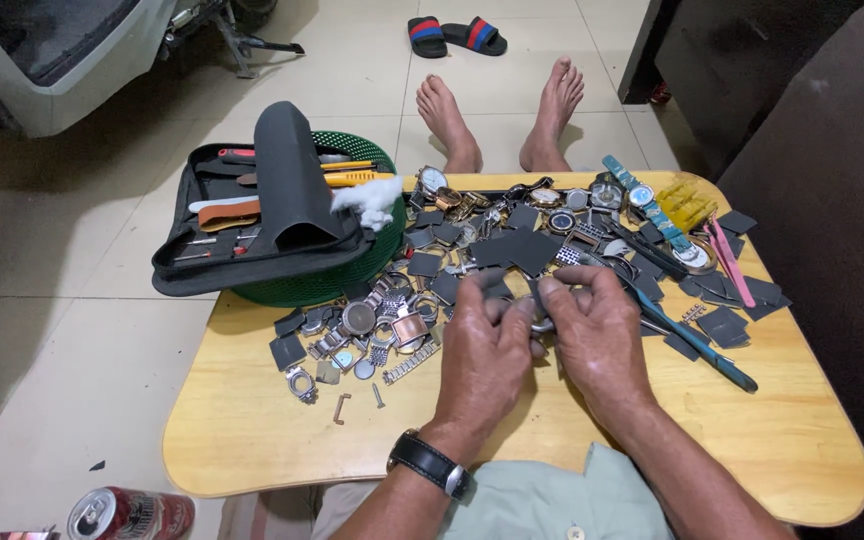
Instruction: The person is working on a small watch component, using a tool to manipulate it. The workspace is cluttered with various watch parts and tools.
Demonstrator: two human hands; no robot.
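- At the middle of the wooden bench [252, 420], both hands meet over a small metal watch part [542, 322], mostly hidden between them.
- Left hand [487, 345]: fingers curled in, pinching the part from the left; a black-strapped wristwatch [430, 463] sits on its wrist.
- Right hand [597, 330]: thumb and fingertips closed on the same part from the right.
- Just left of the hands lies a heap of watch cases [367, 330] and bracelet links.
- Behind the hands, dark square pads [517, 248] and more watches are spread out; a blue-strapped watch [647, 205] lies to the right.
- A blue-handled tool [702, 350] lies slantwise near the right hand.
- An open black tool case [252, 225] rests on a green basket [352, 275] at the bench's far left corner.
- A can [127, 513] lies on the floor, near left.
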